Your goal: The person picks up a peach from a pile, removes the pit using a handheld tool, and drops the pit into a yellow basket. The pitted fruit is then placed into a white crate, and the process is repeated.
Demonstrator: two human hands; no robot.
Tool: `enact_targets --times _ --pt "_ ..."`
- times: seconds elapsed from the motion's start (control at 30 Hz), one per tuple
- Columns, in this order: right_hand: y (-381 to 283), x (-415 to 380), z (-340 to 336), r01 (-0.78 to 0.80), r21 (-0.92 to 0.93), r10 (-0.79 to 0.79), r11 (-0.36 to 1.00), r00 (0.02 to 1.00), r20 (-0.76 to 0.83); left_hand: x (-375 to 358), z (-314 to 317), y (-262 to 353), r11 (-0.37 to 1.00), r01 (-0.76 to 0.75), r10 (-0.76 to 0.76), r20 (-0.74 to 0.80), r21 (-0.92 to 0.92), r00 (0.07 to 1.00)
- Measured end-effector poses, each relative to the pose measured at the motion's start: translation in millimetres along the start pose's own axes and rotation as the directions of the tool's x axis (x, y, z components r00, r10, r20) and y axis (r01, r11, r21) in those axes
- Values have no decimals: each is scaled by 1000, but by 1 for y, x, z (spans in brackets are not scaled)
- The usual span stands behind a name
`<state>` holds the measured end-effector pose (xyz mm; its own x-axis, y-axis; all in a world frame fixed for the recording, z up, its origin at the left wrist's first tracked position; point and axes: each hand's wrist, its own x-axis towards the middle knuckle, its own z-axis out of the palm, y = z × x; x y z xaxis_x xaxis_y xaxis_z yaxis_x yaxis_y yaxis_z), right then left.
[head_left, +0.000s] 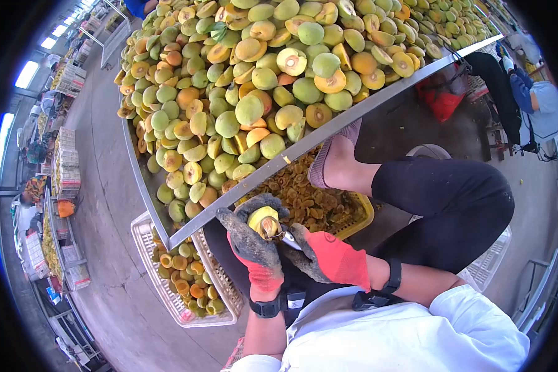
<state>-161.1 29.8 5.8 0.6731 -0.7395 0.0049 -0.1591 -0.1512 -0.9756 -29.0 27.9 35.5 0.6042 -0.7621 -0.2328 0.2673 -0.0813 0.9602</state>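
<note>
My left hand (254, 242), in a red glove with a dark, dirty palm, is closed around a yellow peach half (261, 217) with its cut face turned toward my right hand. My right hand (332, 255), gloved the same way, grips a small metal pitting tool (289, 240). The tool's end is at the fruit's brown centre, partly hidden by the fruit. Just beyond my hands, a metal-rimmed table (328, 133) bears a large heap of green-yellow peach halves (248, 111), several showing brown stones.
Under the table edge, a yellow crate (361, 217) holds brown stones and scraps (313, 198). At the left, a white crate (229, 317) contains hollowed peach halves (189, 276). A red bag (443, 102) hangs at right. Other people and stacked crates (68, 161) line the far left.
</note>
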Motion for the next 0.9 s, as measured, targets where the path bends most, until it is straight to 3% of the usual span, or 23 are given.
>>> enact_targets --times 0.03,0.07,0.13,0.27,0.33,0.37,0.4,0.43,0.47,0.5,0.53,0.57,0.6,0.63,0.67,0.7,0.73,0.8,0.9 --pt "-1 0 0 19 113 -18 993 1000 -16 -2 1 -1 1000 1 -1 0 2 1000" --pt "-5 0 -2 18 114 -16 993 1000 -17 -3 2 -1 999 -30 30 -10 21 1000" --pt "-13 0 -8 -191 286 162 939 979 120 -5 3 -2 997 -59 60 -20 42 998" --pt "2 -6 -2 -246 339 183 908 961 208 -6 1 -12 994 -101 97 -72 -41 993" --pt "11 -8 5 -53 215 39 975 997 68 -6 0 -9 989 -139 133 -100 -53 986" --pt "10 -7 3 -53 215 39 975 997 69 -5 2 1 982 -160 163 -24 102 986" --pt "9 -4 -1 -125 70 116 990 986 123 -5 2 6 949 -188 180 57 253 982" --pt "6 -4 -2 -189 -78 200 979 966 166 -4 -3 2 949 -185 176 56 255 983" --pt "10 -5 3 -189 -77 200 979 965 168 -1 -9 -6 975 -115 109 39 189 993" --pt "16 -7 12 -102 88 93 991 991 96 1 -11 -10 992 -46 43 27 120 999" --pt "18 -7 16 -1 244 -1 970 1000 6 -1 -10 -9 992 -45 42 28 121 999" --pt "19 -8 16 -2 246 1 969 1000 4 -4 -7 -7 994 -48 48 2 102 999" --pt "19 -7 14 -328 600 244 729 945 220 -6 -5 -5 995 -50 53 -24 83 998" --pt "18 -5 12 -591 753 343 289 799 495 -4 -7 -11 995 -51 53 -22 82 998" --pt "14 -3 7 -589 754 344 290 799 493 0 -11 -22 997 -80 80 -12 -2 997" --pt "8 -3 2 -604 688 340 401 796 501 2 -16 -30 991 -106 106 -5 -86 994" --pt "5 -3 0 -609 611 337 505 791 511 3 -20 -28 991 -104 104 -7 -85 995" --pt "8 -5 3 -622 558 366 549 779 509 8 -28 -20 995 97 -94 144 -9 985" --pt "0 -1 -1 -620 512 378 595 778 502 7 -27 -24 999 43 -41 108 -19 993"
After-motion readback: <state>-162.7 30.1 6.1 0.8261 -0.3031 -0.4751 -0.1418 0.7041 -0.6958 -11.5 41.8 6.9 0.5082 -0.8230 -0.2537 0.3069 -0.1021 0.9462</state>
